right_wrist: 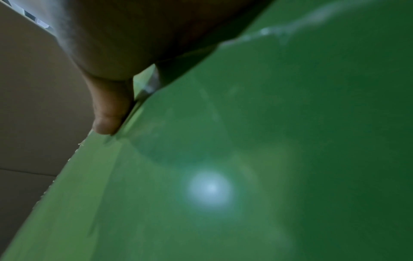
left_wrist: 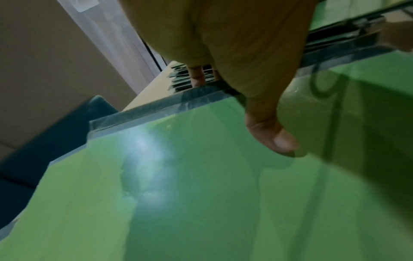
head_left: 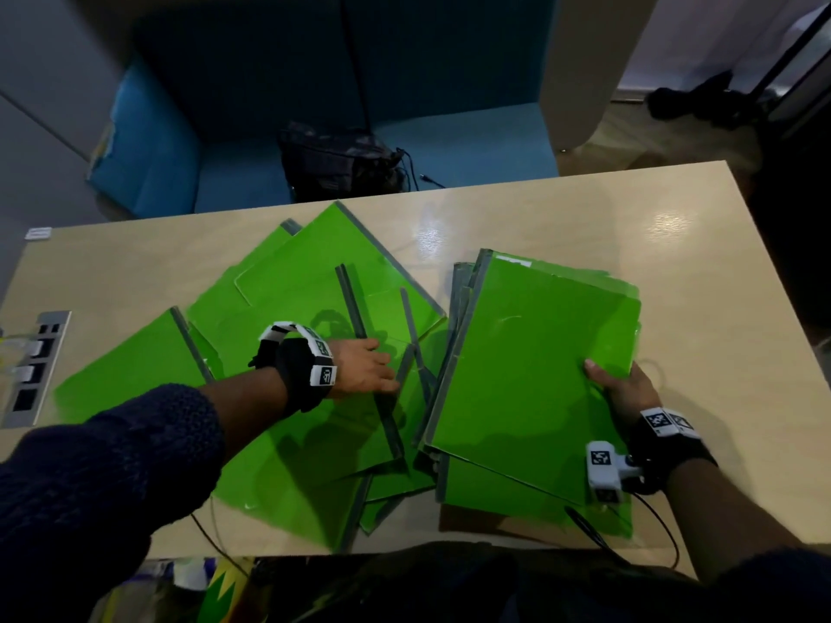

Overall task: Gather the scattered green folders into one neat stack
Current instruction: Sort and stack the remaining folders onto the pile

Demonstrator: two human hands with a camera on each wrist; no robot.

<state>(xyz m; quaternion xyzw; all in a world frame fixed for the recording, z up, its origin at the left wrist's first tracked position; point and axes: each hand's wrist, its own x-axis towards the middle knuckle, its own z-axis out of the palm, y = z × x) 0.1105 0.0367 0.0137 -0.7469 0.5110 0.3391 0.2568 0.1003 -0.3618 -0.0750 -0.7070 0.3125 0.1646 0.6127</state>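
Both hands are seen from the head view. The left hand (head_left: pixel 364 370) is laid flat, with straight fingers, on the scattered green folders (head_left: pixel 288 308), which are spread in a loose heap over the left and middle of the desk (head_left: pixel 562 209). The right hand (head_left: pixel 623 388) is closed on the near right edge of the stack of green folders (head_left: pixel 535 375), which is kept on the right side of the desk, just beside the heap. A dark bag (head_left: pixel 341 164) is seen on the blue seat (head_left: pixel 463 150) behind the desk.

From the left wrist view, the left hand (left_wrist: pixel 241 58) is seen above a green folder, with the thumb (left_wrist: pixel 274 136) pressed on it.

From the right wrist view, the top folder (right_wrist: pixel 245 159) is pinched at its edge by the thumb (right_wrist: pixel 109 109) of the right hand.
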